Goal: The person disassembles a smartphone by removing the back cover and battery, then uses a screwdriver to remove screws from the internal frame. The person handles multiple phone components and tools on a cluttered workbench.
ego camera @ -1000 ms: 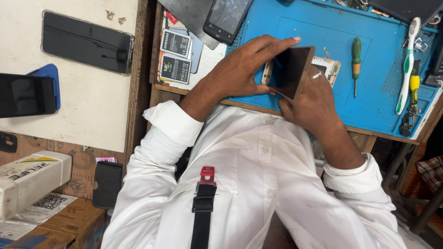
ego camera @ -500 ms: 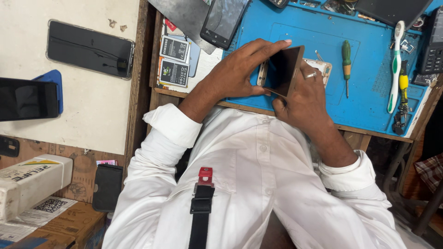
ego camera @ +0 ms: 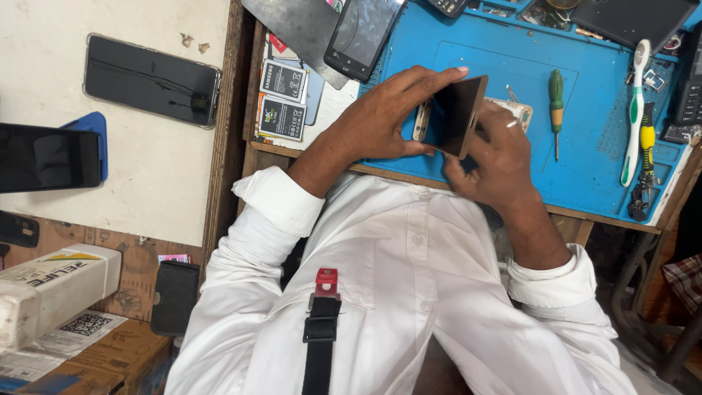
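Note:
Both my hands hold a phone with a dark screen (ego camera: 455,114), tilted up on edge over a blue work mat (ego camera: 599,168). My left hand (ego camera: 384,121) reaches over its top, fingers along the upper edge and thumb at the lower corner. My right hand (ego camera: 491,157) grips it from below and the right side. Behind the phone a light-coloured phone part (ego camera: 516,111) lies on the mat, partly hidden.
On the mat lie a green screwdriver (ego camera: 556,95), a white-green toothbrush (ego camera: 633,110) and a yellow-handled tool (ego camera: 647,139). A black phone (ego camera: 362,33) rests on a grey sheet (ego camera: 296,29). Two batteries (ego camera: 281,99) sit at the bench edge, with more phones (ego camera: 150,80) to the left.
Both hands keep their hold on the phone, which stands a little more on edge now. The camera view has shifted slightly.

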